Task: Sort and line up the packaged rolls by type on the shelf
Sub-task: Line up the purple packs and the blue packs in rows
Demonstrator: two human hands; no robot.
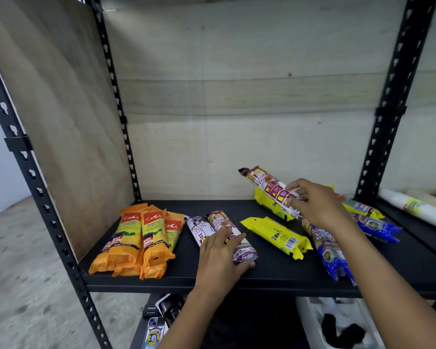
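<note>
While right hand [315,202] pinches one drawstring roll [264,183] aloft, left hand [219,258] fingers lie flat on two shelved rolls [220,222]; three orange packs [151,233], two yellow packs [277,235].

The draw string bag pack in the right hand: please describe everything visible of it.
The draw string bag pack is a long, slim roll in glossy white and maroon wrap, printed DRAW STRING BAG. The right hand pinches its near end, holding it tilted in the air, far end up and left, over a yellow pack on the shelf.
</note>
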